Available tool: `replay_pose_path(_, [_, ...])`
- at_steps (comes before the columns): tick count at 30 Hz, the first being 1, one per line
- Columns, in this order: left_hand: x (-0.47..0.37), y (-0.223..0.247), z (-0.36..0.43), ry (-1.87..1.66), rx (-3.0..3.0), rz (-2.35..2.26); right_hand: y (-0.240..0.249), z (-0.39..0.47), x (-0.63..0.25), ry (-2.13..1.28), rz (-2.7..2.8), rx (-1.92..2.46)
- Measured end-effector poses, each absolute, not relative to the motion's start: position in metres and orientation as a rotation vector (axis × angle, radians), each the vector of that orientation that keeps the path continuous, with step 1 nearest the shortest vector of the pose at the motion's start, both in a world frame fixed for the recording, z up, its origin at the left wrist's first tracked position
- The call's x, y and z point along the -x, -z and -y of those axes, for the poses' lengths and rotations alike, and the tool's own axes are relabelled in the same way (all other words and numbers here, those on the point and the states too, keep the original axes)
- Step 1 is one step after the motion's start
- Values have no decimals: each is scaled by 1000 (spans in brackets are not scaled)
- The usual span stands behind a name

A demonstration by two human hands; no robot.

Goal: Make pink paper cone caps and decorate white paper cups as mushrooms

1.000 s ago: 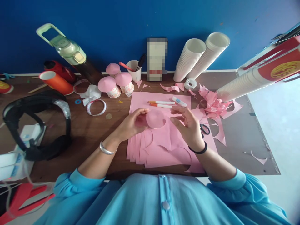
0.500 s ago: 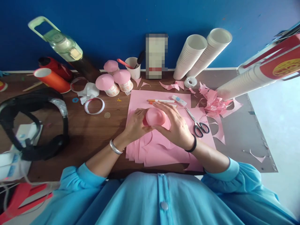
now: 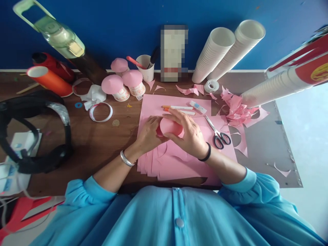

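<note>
A round, curled pink paper piece (image 3: 170, 127) is held between both hands above stacked pink sheets (image 3: 176, 169). My left hand (image 3: 150, 135) has its fingers around the piece's left side. With thumb below and fingers above, my right hand (image 3: 188, 134) grips it from the right. Just beyond my fingers lie two orange-and-white pens (image 3: 179, 107) and a small glue tube (image 3: 198, 107). To the right of my right hand are scissors (image 3: 217, 133) with black handles.
Three cups with pink cone tops (image 3: 133, 79), a bottle (image 3: 63, 41) and a pen cup (image 3: 146, 68) stand at the back left. Stacked white cups (image 3: 214, 54) and pink scraps (image 3: 237, 111) are rightward. A black headset strap (image 3: 67, 133) lies left.
The camera view has shifted a little. Both hands stay on the pink piece, whose round face now looks flatter and more tilted.
</note>
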State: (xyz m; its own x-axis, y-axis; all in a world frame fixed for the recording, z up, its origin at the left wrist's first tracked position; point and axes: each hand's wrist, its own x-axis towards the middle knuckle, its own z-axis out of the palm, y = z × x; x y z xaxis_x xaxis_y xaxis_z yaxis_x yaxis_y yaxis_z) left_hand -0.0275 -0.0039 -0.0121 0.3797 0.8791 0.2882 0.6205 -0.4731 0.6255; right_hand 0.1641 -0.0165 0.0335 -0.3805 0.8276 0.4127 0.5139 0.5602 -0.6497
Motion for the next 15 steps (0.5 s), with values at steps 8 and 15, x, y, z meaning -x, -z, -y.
replay_pose_path(8, [27,9,2,-774,-2191,-1301,-32,15,-164,-631,2062,1099])
replay_pose_path(15, [27,9,1,-774,-2194,-1297,-31,13,-165,-658,2075,1096])
